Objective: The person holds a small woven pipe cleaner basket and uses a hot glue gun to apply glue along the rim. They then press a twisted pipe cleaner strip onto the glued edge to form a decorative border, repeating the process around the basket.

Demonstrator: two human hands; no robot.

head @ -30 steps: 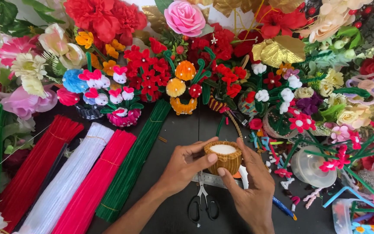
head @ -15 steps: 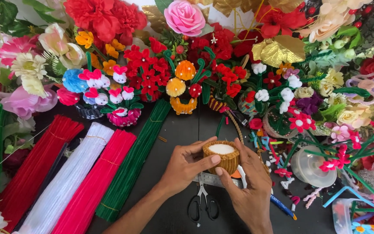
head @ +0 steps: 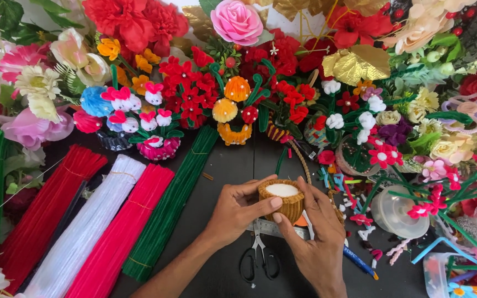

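Fingers (head: 260, 201) of the left hand (head: 233, 212) and right hand (head: 318, 237) pinch the small brown woven basket (head: 282, 200) above the desk's (head: 233, 165) near edge, over scissors (head: 259, 259); squeezing might, I'd guess, dent its soft wall.

Both forearms are bare, and the fingers (head: 249, 194) carry no rings.

A single head-worn camera looks steeply down and forward over the dark desk (head: 238, 165), close above the person's two hands at lower centre. Its far edge takes in the bank of flowers (head: 238, 60) along the top.
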